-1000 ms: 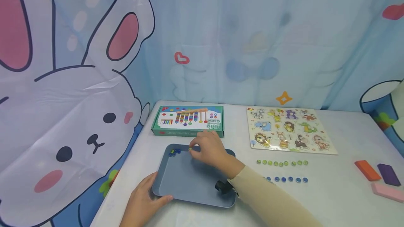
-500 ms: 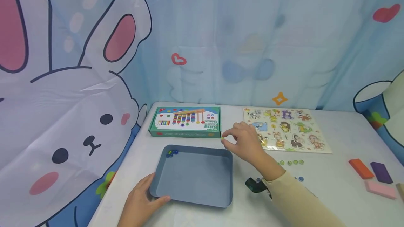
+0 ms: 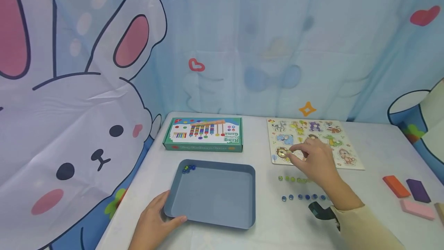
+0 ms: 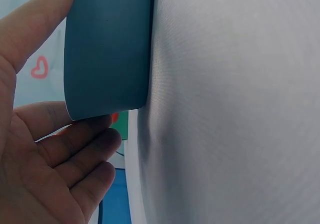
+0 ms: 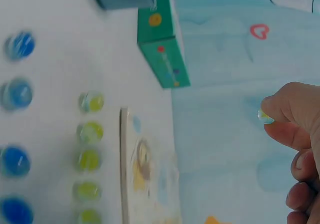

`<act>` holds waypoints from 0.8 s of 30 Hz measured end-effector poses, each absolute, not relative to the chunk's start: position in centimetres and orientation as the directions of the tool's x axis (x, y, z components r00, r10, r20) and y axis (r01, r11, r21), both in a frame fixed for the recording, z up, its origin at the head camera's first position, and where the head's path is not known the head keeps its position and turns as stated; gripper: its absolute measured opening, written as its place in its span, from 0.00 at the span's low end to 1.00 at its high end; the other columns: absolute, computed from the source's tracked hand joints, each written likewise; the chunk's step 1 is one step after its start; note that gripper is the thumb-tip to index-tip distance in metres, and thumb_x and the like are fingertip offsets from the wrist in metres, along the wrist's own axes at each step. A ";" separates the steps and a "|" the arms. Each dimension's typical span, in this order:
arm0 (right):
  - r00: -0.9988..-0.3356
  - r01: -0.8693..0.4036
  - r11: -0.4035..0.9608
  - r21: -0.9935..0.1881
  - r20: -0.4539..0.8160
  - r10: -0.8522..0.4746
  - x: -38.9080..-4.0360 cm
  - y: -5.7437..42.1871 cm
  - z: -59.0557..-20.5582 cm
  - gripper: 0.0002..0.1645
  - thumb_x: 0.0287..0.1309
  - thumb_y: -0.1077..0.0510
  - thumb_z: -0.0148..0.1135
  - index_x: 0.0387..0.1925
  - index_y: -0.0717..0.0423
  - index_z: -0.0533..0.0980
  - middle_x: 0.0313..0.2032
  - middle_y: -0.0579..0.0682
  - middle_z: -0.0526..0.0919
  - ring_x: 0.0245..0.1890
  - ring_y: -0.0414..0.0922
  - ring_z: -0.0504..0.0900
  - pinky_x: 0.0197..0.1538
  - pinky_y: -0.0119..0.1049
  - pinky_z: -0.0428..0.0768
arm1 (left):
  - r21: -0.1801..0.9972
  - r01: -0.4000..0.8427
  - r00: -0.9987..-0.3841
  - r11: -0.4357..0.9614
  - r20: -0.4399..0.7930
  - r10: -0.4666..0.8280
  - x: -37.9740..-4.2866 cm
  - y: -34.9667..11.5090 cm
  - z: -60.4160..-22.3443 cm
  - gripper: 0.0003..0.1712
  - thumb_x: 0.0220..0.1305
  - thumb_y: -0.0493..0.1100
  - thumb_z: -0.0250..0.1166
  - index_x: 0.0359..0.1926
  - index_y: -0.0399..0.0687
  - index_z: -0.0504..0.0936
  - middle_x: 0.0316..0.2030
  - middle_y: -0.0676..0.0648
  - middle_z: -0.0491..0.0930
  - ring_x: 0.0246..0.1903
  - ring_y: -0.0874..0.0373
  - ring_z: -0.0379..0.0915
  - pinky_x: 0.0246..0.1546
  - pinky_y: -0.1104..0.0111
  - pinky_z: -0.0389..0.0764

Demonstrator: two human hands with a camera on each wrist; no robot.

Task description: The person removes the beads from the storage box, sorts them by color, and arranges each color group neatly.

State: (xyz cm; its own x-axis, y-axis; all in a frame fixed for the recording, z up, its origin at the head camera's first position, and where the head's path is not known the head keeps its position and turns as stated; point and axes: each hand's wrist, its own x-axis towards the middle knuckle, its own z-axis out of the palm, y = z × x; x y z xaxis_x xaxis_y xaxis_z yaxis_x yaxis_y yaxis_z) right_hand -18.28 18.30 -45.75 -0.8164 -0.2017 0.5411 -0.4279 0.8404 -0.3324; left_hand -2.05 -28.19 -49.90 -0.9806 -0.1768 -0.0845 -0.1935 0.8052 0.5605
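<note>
My right hand (image 3: 315,163) is raised over the front of the animal puzzle board (image 3: 300,131), pinching a clear marble with yellow-green inside (image 5: 264,117) between thumb and index finger. The blue-grey tray (image 3: 215,196) lies on the table. At its front left corner my left hand (image 3: 154,219) grips it, thumb on the near side and fingers at the left side. Several marbles (image 3: 189,169), mostly blue with a yellow-green one, sit in the tray's far left corner. Right of the tray are a row of green marbles (image 3: 292,179) and a row of blue marbles (image 3: 307,197), partly hidden by the right arm.
Behind the tray lies a green Ring Challenge Game box (image 3: 204,136). At the table's right are an orange block (image 3: 396,186), a purple block (image 3: 418,190) and a pink block (image 3: 417,209). A printed curtain (image 3: 222,41) hangs at the back.
My right hand has moved from above the tray rightward to over the puzzle board, still pinching the yellow-green marble. The left hand has stayed at the tray's corner.
</note>
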 end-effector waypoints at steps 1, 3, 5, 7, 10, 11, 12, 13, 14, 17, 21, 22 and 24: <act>-0.829 -0.405 0.850 -0.336 0.527 -0.186 -18.1 18.9 -45.9 0.07 0.50 0.56 0.81 0.33 0.48 0.90 0.19 0.42 0.65 0.27 0.43 0.61 0.35 0.39 0.53 | 0.561 -0.194 -0.981 0.805 -0.085 -0.176 -2.0 -28.2 -49.9 0.68 0.42 0.79 0.76 0.75 0.40 0.71 0.70 0.37 0.75 0.70 0.36 0.72 0.66 0.40 0.78; -0.843 -0.372 0.864 -0.338 0.513 -0.163 -17.9 19.9 -46.4 0.08 0.50 0.55 0.81 0.33 0.49 0.90 0.19 0.42 0.65 0.26 0.43 0.61 0.35 0.39 0.53 | 0.560 -0.193 -0.981 0.805 -0.086 -0.175 -2.0 -28.2 -49.9 0.68 0.43 0.79 0.76 0.75 0.40 0.71 0.70 0.37 0.75 0.69 0.36 0.72 0.66 0.40 0.78; -0.857 -0.341 0.877 -0.338 0.496 -0.142 -17.6 20.9 -46.8 0.07 0.51 0.55 0.80 0.34 0.49 0.90 0.19 0.43 0.65 0.27 0.44 0.62 0.36 0.40 0.52 | 0.559 -0.194 -0.981 0.806 -0.086 -0.176 -2.0 -28.2 -49.9 0.68 0.42 0.79 0.76 0.75 0.40 0.71 0.70 0.37 0.75 0.69 0.36 0.73 0.65 0.40 0.78; -0.866 -0.315 0.887 -0.337 0.485 -0.123 -17.4 21.8 -47.3 0.08 0.50 0.55 0.80 0.34 0.50 0.90 0.19 0.43 0.65 0.26 0.45 0.62 0.36 0.40 0.53 | 0.559 -0.194 -0.981 0.806 -0.087 -0.176 -2.0 -28.2 -50.0 0.68 0.43 0.79 0.76 0.75 0.40 0.71 0.70 0.38 0.75 0.69 0.36 0.73 0.66 0.40 0.78; -0.885 -0.267 0.901 -0.341 0.457 -0.088 -17.1 23.3 -48.0 0.09 0.51 0.55 0.79 0.35 0.52 0.90 0.19 0.45 0.67 0.28 0.47 0.63 0.36 0.41 0.54 | 0.557 -0.194 -0.981 0.807 -0.090 -0.174 -2.0 -28.2 -50.0 0.68 0.43 0.79 0.76 0.75 0.40 0.70 0.70 0.37 0.75 0.69 0.36 0.73 0.66 0.40 0.78; -0.894 -0.246 0.906 -0.343 0.442 -0.076 -17.0 23.8 -48.3 0.10 0.51 0.55 0.79 0.36 0.53 0.90 0.20 0.45 0.68 0.29 0.47 0.64 0.36 0.42 0.54 | 0.558 -0.194 -0.981 0.807 -0.090 -0.174 -2.0 -28.2 -50.0 0.68 0.43 0.79 0.76 0.75 0.40 0.70 0.71 0.37 0.75 0.69 0.36 0.72 0.66 0.40 0.78; -0.904 -0.222 0.913 -0.343 0.423 -0.061 -16.9 24.3 -48.5 0.11 0.52 0.54 0.79 0.38 0.53 0.90 0.21 0.46 0.69 0.29 0.47 0.64 0.36 0.42 0.55 | 0.559 -0.194 -0.981 0.806 -0.091 -0.174 -2.0 -28.2 -50.0 0.68 0.43 0.79 0.76 0.75 0.40 0.70 0.71 0.37 0.75 0.70 0.36 0.72 0.66 0.40 0.78; -0.915 -0.196 0.918 -0.344 0.402 -0.044 -16.8 24.8 -48.8 0.12 0.53 0.53 0.78 0.39 0.53 0.90 0.21 0.46 0.69 0.29 0.47 0.65 0.36 0.43 0.55 | 0.559 -0.194 -0.981 0.806 -0.090 -0.174 -2.0 -28.2 -50.0 0.68 0.43 0.79 0.76 0.75 0.40 0.70 0.71 0.38 0.75 0.70 0.36 0.72 0.66 0.40 0.78; -0.925 -0.171 0.923 -0.344 0.379 -0.030 -16.7 25.4 -49.0 0.14 0.54 0.53 0.78 0.41 0.53 0.90 0.22 0.47 0.70 0.30 0.47 0.65 0.36 0.44 0.55 | 0.561 -0.194 -0.981 0.805 -0.089 -0.174 -2.0 -28.2 -50.0 0.68 0.43 0.79 0.76 0.75 0.40 0.70 0.71 0.38 0.75 0.70 0.36 0.72 0.66 0.40 0.78; -0.947 -0.112 0.934 -0.339 0.322 0.003 -16.5 26.8 -49.6 0.17 0.55 0.52 0.78 0.45 0.55 0.89 0.23 0.49 0.72 0.30 0.49 0.67 0.36 0.46 0.57 | 0.563 -0.195 -0.980 0.803 -0.089 -0.176 -2.0 -28.2 -49.9 0.68 0.43 0.79 0.76 0.75 0.40 0.71 0.71 0.38 0.75 0.70 0.36 0.72 0.66 0.40 0.78; -0.962 -0.049 0.940 -0.338 0.269 0.047 -16.1 28.5 -50.4 0.20 0.54 0.51 0.78 0.46 0.59 0.88 0.24 0.50 0.75 0.31 0.51 0.69 0.36 0.49 0.60 | 0.559 -0.203 -0.979 0.804 -0.096 -0.180 -1.9 -28.2 -49.7 0.68 0.43 0.79 0.77 0.75 0.41 0.70 0.71 0.37 0.75 0.70 0.36 0.72 0.66 0.40 0.78; -0.961 -0.042 0.941 -0.337 0.271 0.054 -16.0 28.9 -50.5 0.21 0.53 0.52 0.79 0.45 0.60 0.88 0.23 0.50 0.75 0.31 0.51 0.69 0.36 0.49 0.60 | 0.556 -0.201 -0.979 0.806 -0.095 -0.179 -1.9 -28.2 -49.7 0.68 0.43 0.79 0.76 0.75 0.40 0.70 0.71 0.37 0.75 0.70 0.36 0.72 0.66 0.39 0.78; -0.958 -0.034 0.943 -0.331 0.279 0.064 -15.8 29.7 -50.9 0.21 0.53 0.52 0.79 0.45 0.61 0.88 0.23 0.51 0.74 0.30 0.52 0.68 0.35 0.49 0.59 | 0.554 -0.205 -0.979 0.807 -0.098 -0.181 -1.9 -28.2 -49.7 0.68 0.43 0.79 0.77 0.75 0.40 0.71 0.71 0.37 0.74 0.70 0.35 0.72 0.66 0.39 0.78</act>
